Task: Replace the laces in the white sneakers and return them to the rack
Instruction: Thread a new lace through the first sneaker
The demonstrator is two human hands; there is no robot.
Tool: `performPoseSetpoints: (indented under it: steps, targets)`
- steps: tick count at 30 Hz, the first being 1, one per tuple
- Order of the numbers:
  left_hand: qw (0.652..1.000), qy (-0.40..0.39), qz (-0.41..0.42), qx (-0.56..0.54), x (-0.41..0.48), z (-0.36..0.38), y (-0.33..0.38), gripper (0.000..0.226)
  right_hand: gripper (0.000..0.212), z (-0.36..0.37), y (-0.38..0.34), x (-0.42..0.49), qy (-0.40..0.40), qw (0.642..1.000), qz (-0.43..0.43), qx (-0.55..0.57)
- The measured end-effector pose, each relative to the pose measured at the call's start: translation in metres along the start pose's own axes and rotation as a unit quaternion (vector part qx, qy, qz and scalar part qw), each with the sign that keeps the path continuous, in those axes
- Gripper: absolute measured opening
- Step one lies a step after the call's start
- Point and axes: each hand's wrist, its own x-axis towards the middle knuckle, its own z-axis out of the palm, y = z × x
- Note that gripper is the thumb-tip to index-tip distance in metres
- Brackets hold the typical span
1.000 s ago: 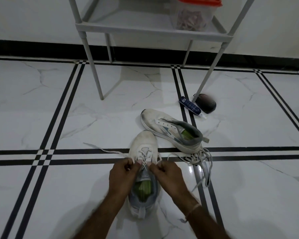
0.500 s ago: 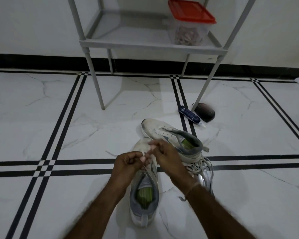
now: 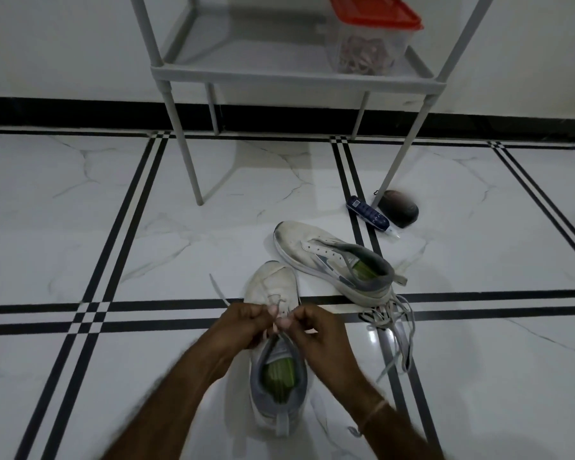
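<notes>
A white sneaker [image 3: 273,283] with a grey heel and green insole stands on the floor in front of me, toe pointing away. My left hand [image 3: 243,327] and my right hand [image 3: 316,333] meet over its eyelets, each pinching the white lace [image 3: 218,292], whose loose end trails off to the left. A second white sneaker [image 3: 332,257] without laces lies just behind and to the right. A loose pile of grey laces [image 3: 392,323] rests at its heel.
A grey metal rack [image 3: 289,74] stands against the wall, holding a clear box with an orange lid [image 3: 369,38]. By its right front leg lie a blue tube [image 3: 367,214] and a dark round object [image 3: 399,207]. White marble floor with black stripes surrounds everything.
My hands rose over the shoe's toe half a second ago and have dropped back to the eyelets, still gripping the lace. The camera has tilted up a little, showing more of the rack.
</notes>
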Motion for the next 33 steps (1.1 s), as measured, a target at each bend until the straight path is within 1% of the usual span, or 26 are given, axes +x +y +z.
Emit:
performPoseSetpoints:
  steps: [2,3,5,6,8,10,12,14,15,16,18,19,20,21,22,23,24,25,26,27,28,29,30,32,33]
  targets:
    - [0.999,0.015,-0.021,-0.032,0.0,0.003,0.0,0.043,0.029,0.007,-0.001,-0.004,0.011,0.999,-0.005,-0.044]
    - [0.999,0.019,-0.023,-0.04,0.0,0.004,-0.001,0.045,0.03,0.009,-0.001,-0.004,0.02,0.997,-0.013,-0.08]
    - [0.998,0.034,-0.012,-0.047,-0.001,0.008,-0.001,0.038,0.021,0.008,0.003,-0.001,0.021,0.993,-0.026,-0.116]
    - [0.998,0.046,-0.004,-0.044,-0.002,0.009,-0.001,0.033,0.017,0.007,0.003,0.0,0.016,0.994,-0.018,-0.11]
    - [0.997,0.069,0.012,-0.034,-0.002,0.01,-0.001,0.029,0.011,0.004,0.001,0.003,0.01,0.997,0.018,-0.071]
    - [0.996,0.081,0.018,-0.024,-0.001,0.013,-0.003,0.03,0.015,-0.003,-0.01,0.003,0.011,0.998,0.061,-0.012]
    - [0.996,0.086,0.023,-0.021,0.0,0.016,-0.005,0.031,0.022,-0.01,-0.025,0.004,-0.026,0.989,0.131,0.055]
    - [0.995,0.098,0.035,-0.008,0.001,0.018,-0.007,0.033,0.021,-0.02,-0.037,0.007,-0.077,0.971,0.196,0.114]
    - [0.993,0.109,0.042,0.007,0.001,0.018,-0.008,0.033,0.022,-0.028,-0.042,0.011,-0.075,0.965,0.215,0.133]
    - [0.991,0.121,0.046,0.024,0.0,0.017,-0.009,0.034,0.025,-0.038,-0.047,0.014,-0.055,0.96,0.224,0.16]
    - [0.989,0.136,0.043,0.04,-0.001,0.013,-0.014,0.036,0.034,-0.065,-0.053,0.023,0.012,0.942,0.223,0.252]
    - [0.99,0.136,0.038,0.032,-0.001,0.011,-0.016,0.038,0.036,-0.079,-0.056,0.026,0.041,0.94,0.212,0.266]
    - [0.991,0.132,0.032,0.015,-0.002,0.01,-0.019,0.04,0.038,-0.089,-0.054,0.03,0.062,0.954,0.195,0.218]
    - [0.991,0.128,0.029,0.0,-0.002,0.01,-0.021,0.039,0.041,-0.096,-0.045,0.033,0.067,0.98,0.166,0.089]
    - [0.991,0.127,0.027,-0.01,-0.003,0.011,-0.023,0.036,0.039,-0.097,-0.035,0.035,0.067,0.986,0.12,-0.095]
    - [0.991,0.128,0.027,-0.019,-0.003,0.011,-0.023,0.034,0.035,-0.093,-0.024,0.035,0.068,0.964,0.052,-0.251]
    - [0.991,0.13,0.027,-0.023,-0.003,0.013,-0.022,0.034,0.039,-0.085,-0.014,0.032,0.049,0.944,-0.024,-0.326]
    - [0.99,0.132,0.03,-0.024,-0.003,0.015,-0.02,0.035,0.05,-0.072,-0.008,0.028,0.004,0.937,-0.086,-0.338]
    - [0.99,0.132,0.033,-0.024,-0.003,0.017,-0.017,0.036,0.057,-0.059,-0.002,0.026,-0.041,0.936,-0.122,-0.327]
    - [0.99,0.131,0.037,-0.022,-0.003,0.018,-0.015,0.036,0.057,-0.046,0.001,0.024,-0.077,0.936,-0.131,-0.318]
    - [0.991,0.129,0.041,-0.017,-0.002,0.019,-0.013,0.035,0.051,-0.035,0.003,0.023,-0.099,0.934,-0.135,-0.316]
    - [0.991,0.129,0.045,-0.006,-0.004,0.019,-0.011,0.034,0.042,-0.026,0.003,0.022,-0.101,0.931,-0.135,-0.323]
    - [0.99,0.128,0.052,0.007,-0.005,0.02,-0.009,0.032,0.038,-0.022,0.006,0.023,-0.095,0.93,-0.143,-0.326]
    - [0.985,0.158,0.069,0.025,-0.006,0.02,-0.007,0.022,0.041,-0.019,0.008,0.023,-0.087,0.935,-0.145,-0.312]
    - [0.978,0.195,0.073,0.01,-0.007,0.019,-0.007,0.013,0.041,-0.019,0.008,0.023,-0.088,0.944,-0.138,-0.287]
